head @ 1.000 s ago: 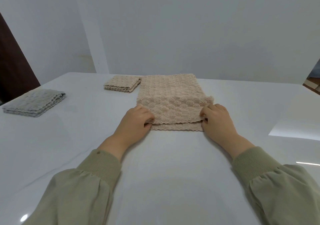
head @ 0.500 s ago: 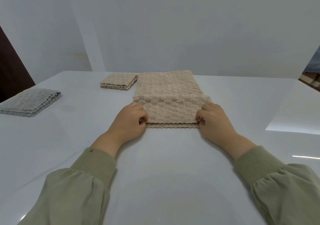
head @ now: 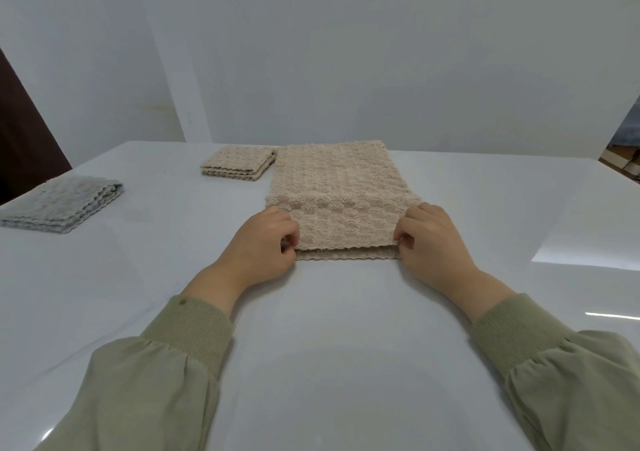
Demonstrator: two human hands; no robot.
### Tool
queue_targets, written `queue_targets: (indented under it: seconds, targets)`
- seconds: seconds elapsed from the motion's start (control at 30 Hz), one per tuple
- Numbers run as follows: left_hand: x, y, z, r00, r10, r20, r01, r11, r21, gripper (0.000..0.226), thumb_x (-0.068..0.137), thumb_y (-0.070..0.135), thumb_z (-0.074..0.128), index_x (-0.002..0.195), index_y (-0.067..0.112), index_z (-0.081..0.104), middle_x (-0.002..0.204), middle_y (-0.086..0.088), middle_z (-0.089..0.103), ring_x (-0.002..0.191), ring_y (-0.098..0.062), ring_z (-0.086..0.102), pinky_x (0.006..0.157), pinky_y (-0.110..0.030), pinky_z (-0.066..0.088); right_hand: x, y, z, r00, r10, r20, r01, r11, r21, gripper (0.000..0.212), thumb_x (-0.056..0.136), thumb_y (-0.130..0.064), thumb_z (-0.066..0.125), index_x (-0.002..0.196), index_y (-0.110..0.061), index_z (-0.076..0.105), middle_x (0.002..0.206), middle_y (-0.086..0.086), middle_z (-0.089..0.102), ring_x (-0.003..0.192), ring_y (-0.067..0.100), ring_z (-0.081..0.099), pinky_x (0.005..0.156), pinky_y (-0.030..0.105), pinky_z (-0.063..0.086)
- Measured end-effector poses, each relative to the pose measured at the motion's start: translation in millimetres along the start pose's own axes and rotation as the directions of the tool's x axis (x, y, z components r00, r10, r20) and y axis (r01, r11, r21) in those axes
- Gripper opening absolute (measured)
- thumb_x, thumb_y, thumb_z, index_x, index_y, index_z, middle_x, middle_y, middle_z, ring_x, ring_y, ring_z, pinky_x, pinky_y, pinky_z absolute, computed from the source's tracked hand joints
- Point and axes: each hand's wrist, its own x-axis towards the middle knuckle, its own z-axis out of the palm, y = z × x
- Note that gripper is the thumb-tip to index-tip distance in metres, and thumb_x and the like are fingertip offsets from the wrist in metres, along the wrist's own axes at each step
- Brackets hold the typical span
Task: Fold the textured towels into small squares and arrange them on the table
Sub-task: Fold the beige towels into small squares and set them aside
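At the left edge of the frame a folded grey towel (head: pixel 59 204) lay on the table (head: pixel 346 339), and a finished beige square (head: pixel 239 164) sat just left of centre. Your left hand (head: pixel 258 246) pinched the near left corner of the beige towel (head: pixel 339 187) at the centre of the frame, holding its upper layer. Your right hand (head: pixel 433 242) pinched the near right corner, fingers curled. The upper edge lay short of the lower one. Had one hand pulled further than the other, the fold would likely have skewed. A sideways tug could have nudged the finished square beside the towel's far corner.
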Motion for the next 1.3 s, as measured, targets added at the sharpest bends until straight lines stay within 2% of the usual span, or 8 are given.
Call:
queue_targets:
  seconds: [0.27,0.6,0.7,0.8,0.9,1.03,1.13,1.3]
  targets:
    - [1,3,1,0.996,0.038,0.081,-0.037,0.999,-0.008,0.009,0.061,0.012,0.052,0.064,0.015,0.060,0.071,0.005,0.055,0.076,-0.014,0.046,0.066,-0.026,0.041,-3,3,3,0.975,0.036,0.220,-0.028,0.999,-0.042,0.022,0.057,0.007,0.055,0.058,-0.014,0.061,0.060,0.000,0.056,0.066,0.028,0.053,0.066,0.027,0.032]
    - [3,19,4,0.988,0.010,0.152,-0.001,0.998,-0.056,0.009,0.071,0.019,0.052,0.067,0.016,0.060,0.067,0.010,0.055,0.067,-0.011,0.048,0.064,-0.029,0.044,0,-14,-7,0.949,0.003,0.315,-0.029,0.996,0.079,0.010,0.077,-0.010,0.056,0.067,-0.013,0.059,0.067,-0.005,0.054,0.069,0.016,0.044,0.068,0.026,0.035]
    - [4,30,-5,0.973,-0.123,0.194,0.173,0.948,-0.266,0.017,0.077,0.018,0.054,0.062,0.013,0.060,0.057,0.003,0.058,0.057,-0.011,0.052,0.058,-0.028,0.043,4,-18,-16,0.899,0.070,0.433,-0.107,0.992,0.062,0.016,0.076,-0.013,0.051,0.062,-0.008,0.056,0.063,0.004,0.058,0.067,0.020,0.048,0.065,0.031,0.041]
    - [8,43,-9,0.933,-0.337,0.123,0.340,0.719,-0.606,0.024,0.090,0.014,0.054,0.069,0.015,0.067,0.058,-0.005,0.062,0.058,-0.022,0.061,0.056,-0.030,0.047,11,-24,-19,0.927,0.152,0.343,-0.205,0.971,0.123,0.021,0.072,-0.019,0.043,0.055,-0.007,0.048,0.056,0.007,0.052,0.059,0.022,0.046,0.058,0.034,0.041]
    - [20,45,2,0.907,-0.417,-0.062,0.376,0.866,-0.330,0.021,0.093,0.017,0.049,0.097,0.018,0.070,0.092,0.000,0.070,0.090,-0.018,0.061,0.079,-0.032,0.047,24,-31,-9,0.970,0.210,0.120,-0.228,0.961,0.158,0.019,0.080,-0.010,0.048,0.068,-0.005,0.062,0.069,0.006,0.062,0.073,0.024,0.054,0.068,0.033,0.042]
    - [28,40,26,0.877,-0.426,0.224,0.373,0.895,0.244,0.048,0.100,0.035,0.024,0.144,0.017,0.032,0.152,0.000,0.032,0.141,-0.022,0.020,0.113,-0.043,0.018,36,-48,20,0.930,0.207,0.304,-0.229,0.973,0.039,0.035,0.095,-0.018,0.042,0.126,-0.007,0.055,0.127,0.012,0.057,0.120,0.029,0.046,0.100,0.041,0.035]
    - [25,36,32,0.797,-0.479,0.367,0.383,0.872,0.305,0.057,0.099,0.046,0.014,0.151,0.022,0.012,0.159,0.002,0.007,0.146,-0.022,0.002,0.116,-0.049,0.002,34,-46,34,0.755,0.266,0.599,-0.238,0.963,-0.127,0.051,0.101,-0.038,0.022,0.148,-0.019,0.025,0.156,0.002,0.022,0.144,0.022,0.016,0.115,0.050,0.010]
    - [19,33,28,0.751,-0.543,0.374,0.438,0.835,0.333,0.063,0.095,0.059,0.010,0.151,0.029,0.004,0.159,0.006,-0.001,0.146,-0.020,-0.003,0.115,-0.052,-0.001,27,-10,26,0.629,0.521,0.577,-0.417,0.852,-0.316,0.060,0.098,-0.045,0.015,0.151,-0.017,0.011,0.160,-0.001,0.005,0.146,0.017,0.002,0.115,0.053,0.000]
